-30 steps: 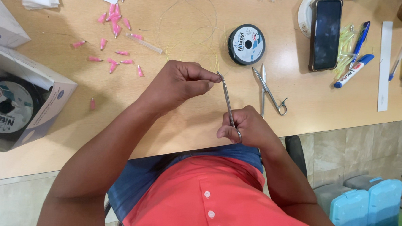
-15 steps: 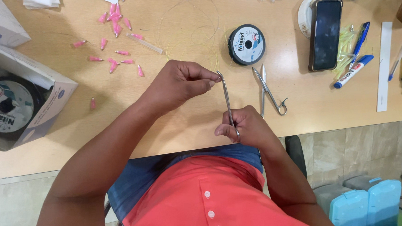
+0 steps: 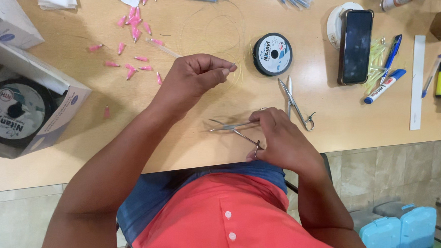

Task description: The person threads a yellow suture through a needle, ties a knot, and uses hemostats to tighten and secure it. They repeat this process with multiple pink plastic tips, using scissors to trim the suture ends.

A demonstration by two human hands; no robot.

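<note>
Forceps (image 3: 233, 127), a slim steel pair, lie across your right hand (image 3: 276, 136), whose fingers are closed around the handle rings, the tips pointing toward your left side just above the table (image 3: 331, 128). Your left hand (image 3: 195, 77) is pinched shut on a small metal needle (image 3: 232, 66), up and away from the forceps, well apart from them. A thin, pale line seems to loop on the wood beyond that hand, near the black spool (image 3: 272, 54); it is too faint to trace. I'd judge the risks to be the needle slipping from so small a pinch, or the line snagging on the spare scissors (image 3: 296, 102) lying just beyond your right knuckles.
</note>
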